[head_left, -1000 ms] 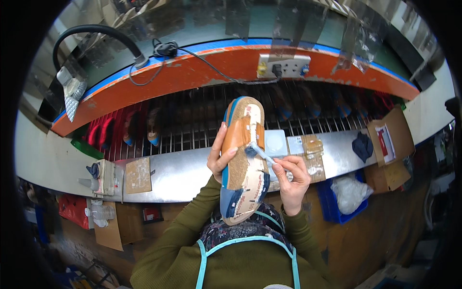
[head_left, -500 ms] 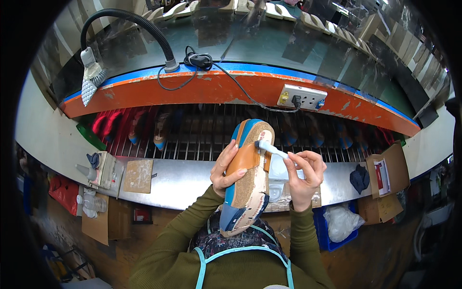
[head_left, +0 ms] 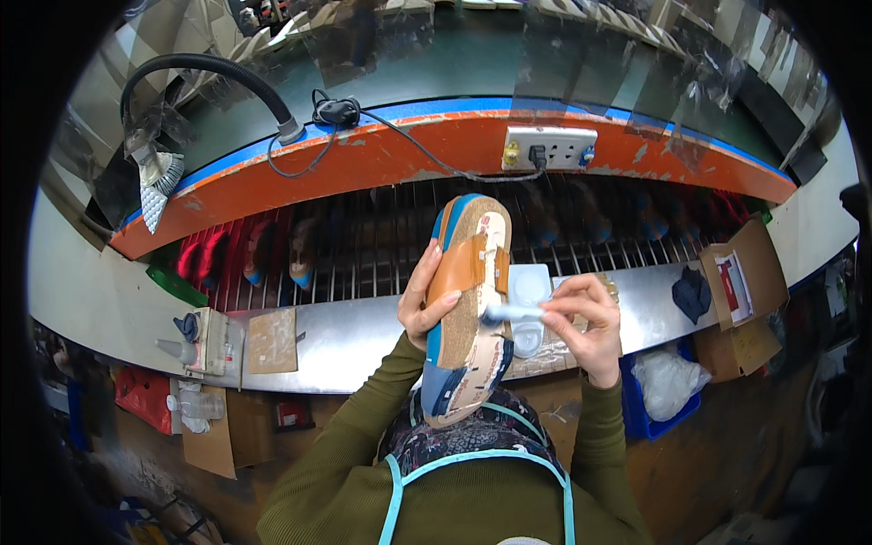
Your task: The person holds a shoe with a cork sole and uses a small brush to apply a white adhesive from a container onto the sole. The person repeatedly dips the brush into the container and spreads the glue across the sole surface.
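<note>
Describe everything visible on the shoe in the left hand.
The shoe has a speckled, cork-like face, a printed cream strip, a tan leather-like band, blue edging and a blue lower patch. The left hand grips its left side, holding it lengthwise, lower end toward the body, before the metal bench. A brush overlaps it; whether they touch is unclear.

White power strip [head_left: 569, 156], crumpled plastic bag [head_left: 668, 374]

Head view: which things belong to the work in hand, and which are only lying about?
In use:
shoe, held by left hand
brush, held by right hand
white tray, probably

Apparently just lying about:
dark cloth
open box, far right
blue bin
</note>
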The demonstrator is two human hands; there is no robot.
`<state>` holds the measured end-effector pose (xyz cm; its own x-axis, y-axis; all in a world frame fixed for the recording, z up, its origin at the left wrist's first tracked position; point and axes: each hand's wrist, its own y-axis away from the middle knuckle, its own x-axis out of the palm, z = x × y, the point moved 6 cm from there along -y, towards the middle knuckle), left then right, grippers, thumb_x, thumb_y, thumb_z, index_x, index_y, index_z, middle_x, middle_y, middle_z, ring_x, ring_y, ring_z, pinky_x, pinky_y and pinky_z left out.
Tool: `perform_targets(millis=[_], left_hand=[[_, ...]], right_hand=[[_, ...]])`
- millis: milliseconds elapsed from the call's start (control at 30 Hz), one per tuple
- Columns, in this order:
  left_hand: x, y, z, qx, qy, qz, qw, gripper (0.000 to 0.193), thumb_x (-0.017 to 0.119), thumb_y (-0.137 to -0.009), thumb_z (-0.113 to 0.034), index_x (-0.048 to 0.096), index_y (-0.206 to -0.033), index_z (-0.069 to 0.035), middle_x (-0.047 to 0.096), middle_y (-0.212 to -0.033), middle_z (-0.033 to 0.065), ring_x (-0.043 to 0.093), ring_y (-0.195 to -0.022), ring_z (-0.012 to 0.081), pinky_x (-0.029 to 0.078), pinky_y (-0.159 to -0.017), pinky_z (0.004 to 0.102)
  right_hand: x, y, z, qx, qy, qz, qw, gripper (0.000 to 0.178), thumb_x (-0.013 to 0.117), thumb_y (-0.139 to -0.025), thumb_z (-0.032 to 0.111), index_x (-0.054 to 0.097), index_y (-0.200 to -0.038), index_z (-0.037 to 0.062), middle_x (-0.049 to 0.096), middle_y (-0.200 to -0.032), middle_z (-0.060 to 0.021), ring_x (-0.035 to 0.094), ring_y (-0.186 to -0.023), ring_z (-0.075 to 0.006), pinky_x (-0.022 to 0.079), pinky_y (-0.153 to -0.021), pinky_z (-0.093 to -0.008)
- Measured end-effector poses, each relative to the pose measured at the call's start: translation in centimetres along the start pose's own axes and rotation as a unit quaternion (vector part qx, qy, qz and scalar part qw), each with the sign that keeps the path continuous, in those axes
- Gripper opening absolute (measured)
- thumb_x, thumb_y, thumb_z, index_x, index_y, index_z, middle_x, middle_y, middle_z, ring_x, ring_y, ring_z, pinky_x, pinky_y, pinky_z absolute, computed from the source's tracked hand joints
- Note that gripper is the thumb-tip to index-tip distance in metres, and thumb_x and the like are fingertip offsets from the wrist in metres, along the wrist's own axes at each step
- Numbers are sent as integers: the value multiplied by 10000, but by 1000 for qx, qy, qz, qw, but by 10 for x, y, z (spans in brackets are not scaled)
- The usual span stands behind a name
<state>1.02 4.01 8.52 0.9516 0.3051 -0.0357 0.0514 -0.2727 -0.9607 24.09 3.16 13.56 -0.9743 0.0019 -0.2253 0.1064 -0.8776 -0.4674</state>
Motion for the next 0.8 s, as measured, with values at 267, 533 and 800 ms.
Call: perform_targets(millis=[267,533,800], left_hand=[[3,6,4,-13,-27,-14,999,410,779,-784,-178,573,-1139,-166,435,-1408,267,430,-1302,491,461,-1020,546],[3,13,1,-37,-34,10,999,396,777,-781,-169,578,-1123,-189,462,-1392,228,450,-1292,477,459,-1035,535],[0,7,-7,-5,-61,22,998,410,780,-776,-184,581,-1134,-200,474,-1385,215,457,-1290,469,459,-1041,527]], right_hand=[[12,57,6,45,67,-82,993,134,787,-776,87,761,-900,43,602,-855,-29,507,-695,-114,408,-675,-250],[16,45,0,50,83,-131,987,137,797,-783,146,775,-907,94,603,-843,-4,468,-643,-94,373,-680,-260],[11,24,25,-110,255,-153,948,176,809,-764,166,770,-925,108,627,-868,7,514,-683,-109,292,-761,-295]])
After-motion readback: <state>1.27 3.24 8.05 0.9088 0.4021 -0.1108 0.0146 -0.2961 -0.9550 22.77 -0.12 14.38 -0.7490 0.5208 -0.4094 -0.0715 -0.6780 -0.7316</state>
